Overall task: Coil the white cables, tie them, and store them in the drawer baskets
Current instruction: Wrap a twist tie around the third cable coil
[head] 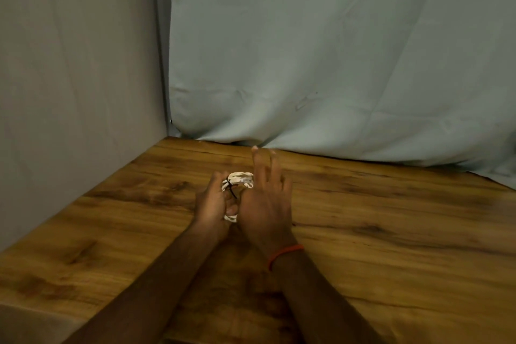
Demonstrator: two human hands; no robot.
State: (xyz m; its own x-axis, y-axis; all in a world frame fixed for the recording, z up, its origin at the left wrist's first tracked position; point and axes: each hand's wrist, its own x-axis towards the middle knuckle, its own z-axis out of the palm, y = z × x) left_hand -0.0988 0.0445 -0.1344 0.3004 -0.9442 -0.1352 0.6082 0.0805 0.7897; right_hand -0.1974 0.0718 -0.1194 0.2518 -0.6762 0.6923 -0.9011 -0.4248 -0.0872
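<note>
A person's left hand [212, 204] curls its fingers round a coil of white cable [241, 179], held just above the wooden table [391, 218] near its far left corner. A thin black tie [231, 189] crosses the coil's left side. The right hand [264, 204] is raised with its back to the camera and covers the coil's right half. The fingers that show point straight up and are blurred. Its thumb and palm are hidden, so it cannot be told whether it pinches the cable or only rests against it. An orange band [284, 253] circles the right wrist. Both forearms are cut off by the lower edge. A pale cloth backdrop [335, 50] hangs behind the table.
</note>
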